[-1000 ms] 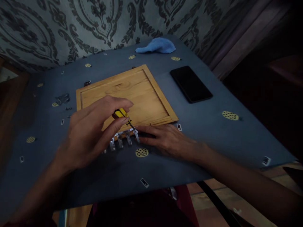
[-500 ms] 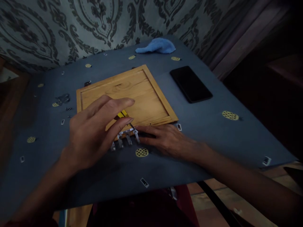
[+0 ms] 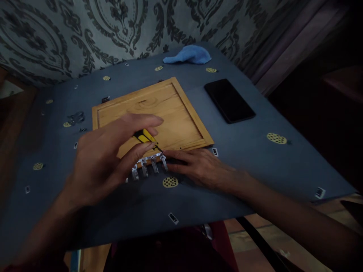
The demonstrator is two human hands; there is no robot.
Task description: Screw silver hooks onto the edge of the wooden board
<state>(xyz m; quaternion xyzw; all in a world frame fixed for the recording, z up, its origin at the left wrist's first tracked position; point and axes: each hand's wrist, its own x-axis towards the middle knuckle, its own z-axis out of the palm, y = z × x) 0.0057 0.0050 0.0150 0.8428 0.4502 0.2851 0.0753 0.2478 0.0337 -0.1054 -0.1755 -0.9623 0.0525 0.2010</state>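
My left hand [image 3: 104, 151] holds a screwdriver with a yellow and black handle [image 3: 146, 136], its fingers curled round it and the thumb along the near side. The shaft slants down to the right, its tip at the right end of a shiny metal hook rail [image 3: 153, 158]. Several hooks of the rail hang over the near edge of a framed wooden board [image 3: 170, 109]. My right hand [image 3: 202, 168] rests palm down at the board's near edge, index finger and thumb closed about the rail's right end. The screw head under the tip is too small to make out.
A black phone [image 3: 229, 101] lies right of the board, and a blue cloth [image 3: 190, 55] sits at the back by the patterned curtain [image 3: 124, 26]. Toward the left lie a clear crumpled item [image 3: 76, 118] and small dark screws [image 3: 82, 129]. A dark piece [image 3: 105, 99] touches the board's back edge.
My left hand has shifted slightly left and its grip on the screwdriver has turned, baring more of the yellow handle. My right hand stays in place.
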